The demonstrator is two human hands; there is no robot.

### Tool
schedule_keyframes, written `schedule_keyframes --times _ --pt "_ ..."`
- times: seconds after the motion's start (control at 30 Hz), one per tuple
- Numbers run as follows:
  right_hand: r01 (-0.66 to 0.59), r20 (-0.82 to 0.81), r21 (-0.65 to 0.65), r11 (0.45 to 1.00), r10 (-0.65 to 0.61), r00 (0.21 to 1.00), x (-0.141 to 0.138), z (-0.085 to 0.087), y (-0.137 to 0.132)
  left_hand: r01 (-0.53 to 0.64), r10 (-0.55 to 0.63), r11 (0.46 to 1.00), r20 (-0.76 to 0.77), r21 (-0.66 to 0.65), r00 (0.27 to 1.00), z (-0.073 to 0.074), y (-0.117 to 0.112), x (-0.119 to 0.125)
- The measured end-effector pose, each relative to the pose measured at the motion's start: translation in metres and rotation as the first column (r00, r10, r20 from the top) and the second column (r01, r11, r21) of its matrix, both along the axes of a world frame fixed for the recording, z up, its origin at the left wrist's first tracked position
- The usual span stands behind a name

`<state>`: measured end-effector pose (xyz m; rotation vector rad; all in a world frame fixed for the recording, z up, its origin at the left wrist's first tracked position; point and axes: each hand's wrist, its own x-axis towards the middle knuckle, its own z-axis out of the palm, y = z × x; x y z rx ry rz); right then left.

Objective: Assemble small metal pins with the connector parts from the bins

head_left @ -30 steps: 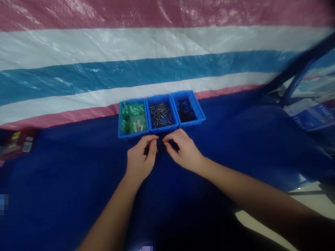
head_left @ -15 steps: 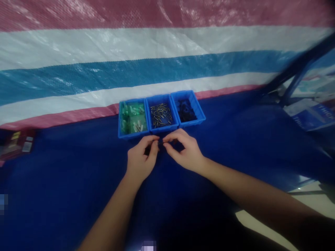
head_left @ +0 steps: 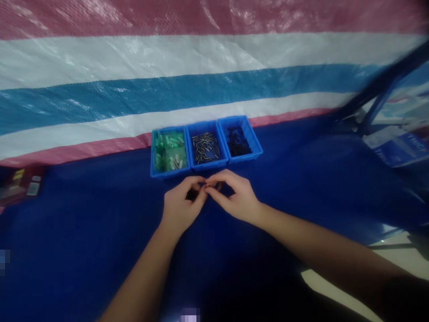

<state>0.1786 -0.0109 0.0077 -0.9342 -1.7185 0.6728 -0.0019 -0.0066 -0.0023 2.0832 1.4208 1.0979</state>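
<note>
My left hand point(head_left: 181, 203) and my right hand point(head_left: 234, 197) meet fingertip to fingertip over the blue cloth, just in front of three small blue bins. Both hands are pinched closed. Something small and dark sits between the fingertips; I cannot make out what it is. The left bin point(head_left: 154, 166) holds green and clear pieces. Thin metal pins fill the middle bin point(head_left: 191, 152). In the right bin point(head_left: 254, 145) lie dark blue or black parts.
A striped red, white and blue tarp point(head_left: 167, 89) hangs behind the bins. A dark red box point(head_left: 20, 183) lies at the far left. Blue metal bars point(head_left: 382, 89) and a printed carton point(head_left: 398, 150) stand at the right. A pale floor patch point(head_left: 335, 286) shows lower right.
My two hands have drawn closer until the fingertips touch, and they have dropped slightly toward me. The bins have not moved.
</note>
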Motion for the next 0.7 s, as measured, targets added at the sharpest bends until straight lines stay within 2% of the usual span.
schedule_keyframes --times 0.23,0.53,0.7 --pt "0.064 -0.019 -0.092 0.994 -0.066 0.998 0.0004 -0.0027 0.0013 0.009 -0.01 1.0 0.061 0.016 0.998 0.0016 -0.001 0.0039" --pt "-0.044 -0.042 -0.201 0.979 0.036 0.998 0.002 -0.0037 0.0014 0.108 -0.112 0.984 0.025 0.14 0.993 -0.0066 0.0047 -0.0028" --pt "-0.036 -0.096 -0.2 0.979 0.017 0.995 0.0021 -0.0058 0.0031 0.065 -0.064 0.996 -0.015 0.065 0.998 -0.0032 0.0023 -0.0018"
